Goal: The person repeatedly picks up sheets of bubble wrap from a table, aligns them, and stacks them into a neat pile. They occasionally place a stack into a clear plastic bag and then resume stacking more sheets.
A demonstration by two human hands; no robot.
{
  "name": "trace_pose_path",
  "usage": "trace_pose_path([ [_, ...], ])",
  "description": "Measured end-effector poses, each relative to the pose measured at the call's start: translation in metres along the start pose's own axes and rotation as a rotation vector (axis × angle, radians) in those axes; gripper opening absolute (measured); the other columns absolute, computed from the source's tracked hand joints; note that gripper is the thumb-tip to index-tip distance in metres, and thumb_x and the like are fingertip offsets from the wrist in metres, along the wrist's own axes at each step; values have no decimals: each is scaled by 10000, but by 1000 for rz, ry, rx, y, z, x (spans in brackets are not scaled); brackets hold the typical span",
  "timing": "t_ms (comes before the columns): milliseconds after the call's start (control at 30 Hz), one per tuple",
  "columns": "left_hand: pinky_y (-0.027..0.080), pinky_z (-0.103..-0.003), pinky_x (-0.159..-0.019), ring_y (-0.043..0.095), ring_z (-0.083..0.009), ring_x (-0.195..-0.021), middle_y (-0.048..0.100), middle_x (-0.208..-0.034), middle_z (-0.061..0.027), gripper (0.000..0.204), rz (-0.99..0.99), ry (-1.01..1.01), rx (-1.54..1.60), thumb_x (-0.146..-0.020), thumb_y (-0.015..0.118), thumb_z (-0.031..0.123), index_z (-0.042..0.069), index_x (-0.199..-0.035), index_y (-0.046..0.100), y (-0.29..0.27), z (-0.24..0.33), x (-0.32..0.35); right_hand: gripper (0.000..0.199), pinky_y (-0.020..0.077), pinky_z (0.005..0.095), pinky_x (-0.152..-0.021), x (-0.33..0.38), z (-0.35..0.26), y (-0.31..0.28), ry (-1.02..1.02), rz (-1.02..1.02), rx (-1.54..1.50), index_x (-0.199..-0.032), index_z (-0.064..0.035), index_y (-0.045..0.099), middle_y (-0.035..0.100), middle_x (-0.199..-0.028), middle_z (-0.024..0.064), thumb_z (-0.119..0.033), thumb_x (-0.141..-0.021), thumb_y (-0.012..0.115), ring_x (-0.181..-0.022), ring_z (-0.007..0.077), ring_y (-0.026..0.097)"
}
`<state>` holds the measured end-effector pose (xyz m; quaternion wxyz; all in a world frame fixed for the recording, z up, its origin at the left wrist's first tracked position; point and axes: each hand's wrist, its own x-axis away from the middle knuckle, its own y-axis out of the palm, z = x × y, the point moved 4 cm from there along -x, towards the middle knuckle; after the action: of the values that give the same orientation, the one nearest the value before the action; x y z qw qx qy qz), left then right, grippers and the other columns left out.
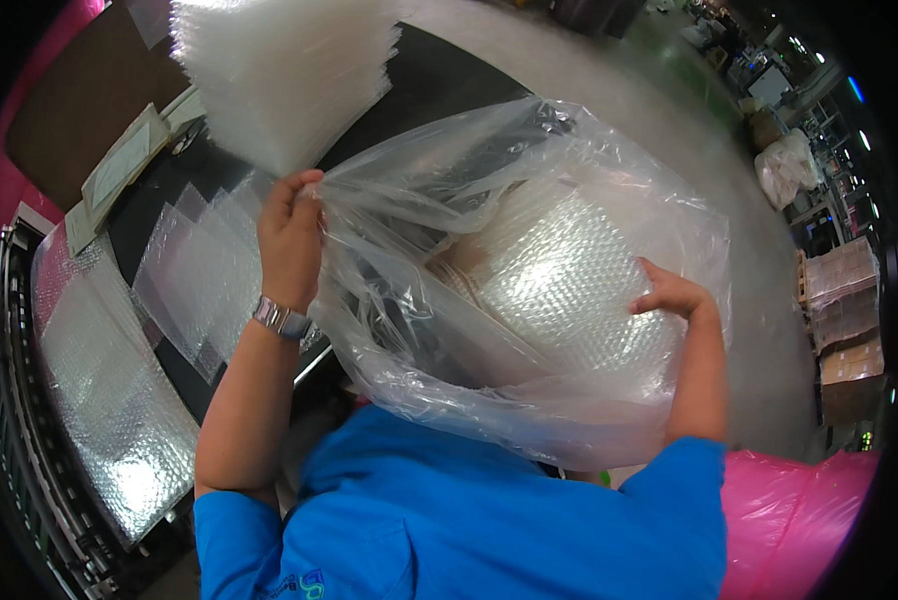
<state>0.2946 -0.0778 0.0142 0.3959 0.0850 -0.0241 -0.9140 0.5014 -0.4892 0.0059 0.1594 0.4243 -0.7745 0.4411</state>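
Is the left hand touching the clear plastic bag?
Touching. The head view shows the left hand pinching the rim of the clear plastic bag, fingers closed on the film.

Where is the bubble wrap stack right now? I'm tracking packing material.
In the head view, right of centre: the bubble wrap stack sits inside the clear plastic bag, touched by the right hand.

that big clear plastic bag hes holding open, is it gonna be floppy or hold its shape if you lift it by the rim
Probably floppy: the clear plastic bag wrinkles and sags between the left hand pinching its rim and the right hand inside it. Likely light too, since the bubble wrap stack inside is mostly air. The thin film looks slippery, so it may slide from a loose pinch.
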Motion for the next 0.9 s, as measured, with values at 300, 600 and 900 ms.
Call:
trace_pose_path([
  [300,333,-170,-507,411,-20,-569,490,-678,46,174,-151,0,30,-870,513,166,56,-999,551,19,4,20,926,292,357,-1005,-12,-64,64,-191,-176,335,-1363,-54,223,346,-1321,219,-256,-603,713,-1219,312,349],
  [600,342,-171,-527,416,-16,-591,512,-736,46,178,-224,-65,-2,-847,516,103,52,-1013,553,8,11,28,967,281,386,-1015,-71,49,-12,130,51,36,-1363,-87,235,316,-1362,178,-65,-544,748,-1258,361,282],
  [900,352,-176,-531,421,-17,-586,514,-728,42,184,-259,-79,22,-830,504,71,45,-1006,552,22,11,40,936,294,400,-1012,-45,-39,70,69,-156,523,-1364,-180,227,351,-1301,236,-319,-589,734,-1204,377,354],
])
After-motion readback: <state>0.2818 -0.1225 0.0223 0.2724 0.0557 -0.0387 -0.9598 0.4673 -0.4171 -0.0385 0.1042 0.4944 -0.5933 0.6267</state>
